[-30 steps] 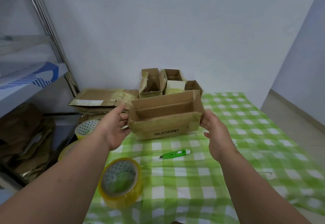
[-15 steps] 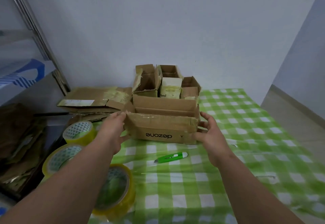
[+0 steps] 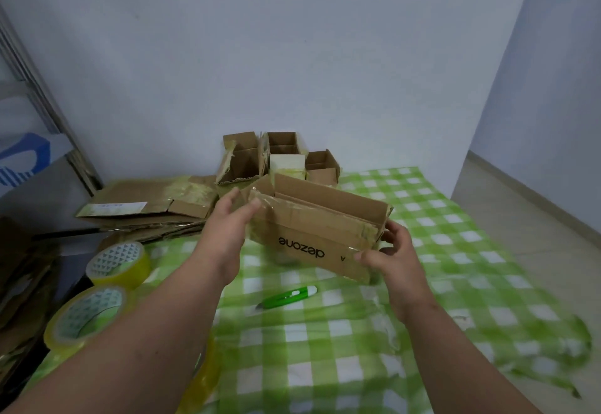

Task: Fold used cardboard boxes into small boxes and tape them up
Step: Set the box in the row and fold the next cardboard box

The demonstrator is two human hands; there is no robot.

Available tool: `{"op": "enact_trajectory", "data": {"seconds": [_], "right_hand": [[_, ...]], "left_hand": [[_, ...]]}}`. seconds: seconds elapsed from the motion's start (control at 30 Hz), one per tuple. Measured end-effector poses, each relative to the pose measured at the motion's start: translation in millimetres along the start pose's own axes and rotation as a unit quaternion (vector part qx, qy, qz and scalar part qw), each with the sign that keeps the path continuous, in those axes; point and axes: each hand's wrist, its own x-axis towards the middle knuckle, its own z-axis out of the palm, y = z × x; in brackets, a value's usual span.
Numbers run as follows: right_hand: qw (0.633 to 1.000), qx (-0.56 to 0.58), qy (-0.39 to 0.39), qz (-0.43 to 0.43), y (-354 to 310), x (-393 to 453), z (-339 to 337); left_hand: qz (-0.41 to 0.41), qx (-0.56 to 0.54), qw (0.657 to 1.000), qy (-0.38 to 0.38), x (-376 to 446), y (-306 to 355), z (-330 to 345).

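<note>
Green-checked tablecloth (image 3: 422, 218) below: open cardboard box (image 3: 312, 234) tilted, held above table centre. Left hand (image 3: 229, 221) presses straight fingers on left end; right hand (image 3: 395, 251) curls round near-right corner.

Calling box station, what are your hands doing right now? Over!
Both hands on the cardboard box: left hand flat against its end, right hand gripping the other end. Box open-topped, tilted. Green cutter lying below it.
</note>
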Motion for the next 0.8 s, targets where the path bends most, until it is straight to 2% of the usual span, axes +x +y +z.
{"op": "enact_trajectory", "data": {"seconds": [0.13, 0.3, 0.47, 0.6, 0.8], "right_hand": [[0.995, 0.035, 0.088, -0.024, 0, -2, -19], [0.975, 0.027, 0.211, -0.058, -7, 13, -30], [0.957, -0.032, 0.286, -0.044, -7, 32, -29], [0.940, -0.077, 0.331, -0.029, -7, 51, -21], [0.934, -0.154, 0.323, 0.008, 3, 86, 1]], "left_hand": [[0.056, 0.139, 0.989, -0.012, -10, 2, 21], [0.115, 0.364, 0.924, 0.014, -8, -2, 25], [0.117, 0.437, 0.892, 0.025, 5, -6, 24], [0.129, 0.495, 0.857, 0.062, 22, -7, 23], [0.135, 0.527, 0.832, 0.106, 51, -13, 14]]}}
